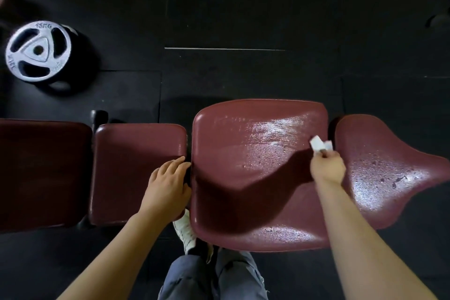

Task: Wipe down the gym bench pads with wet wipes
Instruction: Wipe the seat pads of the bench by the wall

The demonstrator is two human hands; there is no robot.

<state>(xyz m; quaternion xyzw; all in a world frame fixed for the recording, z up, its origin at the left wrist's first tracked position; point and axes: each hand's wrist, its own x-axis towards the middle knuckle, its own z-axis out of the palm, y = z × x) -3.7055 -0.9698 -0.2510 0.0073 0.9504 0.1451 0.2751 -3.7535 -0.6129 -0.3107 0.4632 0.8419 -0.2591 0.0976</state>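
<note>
White crumpled wet wipe (319,144) pinched in right hand (327,168), held at far right edge of maroon middle pad (255,153); pad glossy, beaded wet. Left hand (168,184) laid flat, fingers relaxed, on smaller pad (136,153) beside gap. Weight plate (37,50) on floor far left of left hand.

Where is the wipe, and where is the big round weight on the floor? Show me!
wipe (317,145), head view, on the white crumpled part above the right hand's fingers.
round weight (38,50), head view, on its silver middle by the hole.
</note>
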